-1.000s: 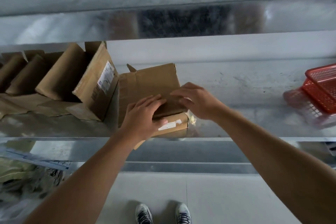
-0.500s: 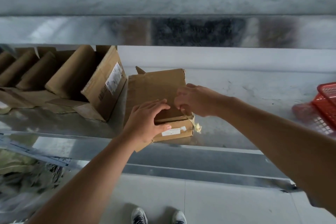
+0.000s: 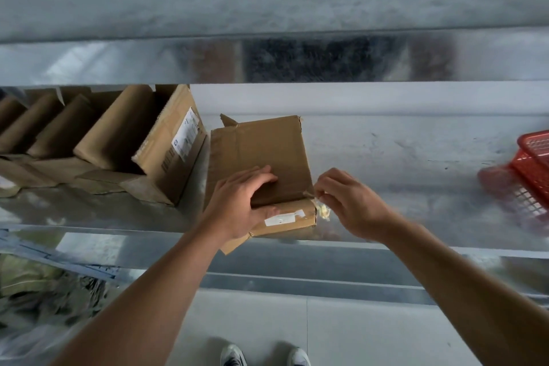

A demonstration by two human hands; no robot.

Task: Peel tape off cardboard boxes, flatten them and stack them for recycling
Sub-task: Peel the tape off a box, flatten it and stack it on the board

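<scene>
White sneakers stand on the pale floor at 6 o'clock. Beyond them, the left hand grips the near edge of a brown cardboard box, fingers on top and thumb on its labelled front. The right hand pinches a crumpled strip of clear tape at the box's near right corner. The box lies at the front of a shiny metal shelf. Open brown cartons lean at 9 o'clock; a red plastic basket sits at 3 o'clock.

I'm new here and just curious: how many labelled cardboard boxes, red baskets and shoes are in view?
Labelled cardboard boxes: 2
Red baskets: 1
Shoes: 2
Total: 5
</scene>
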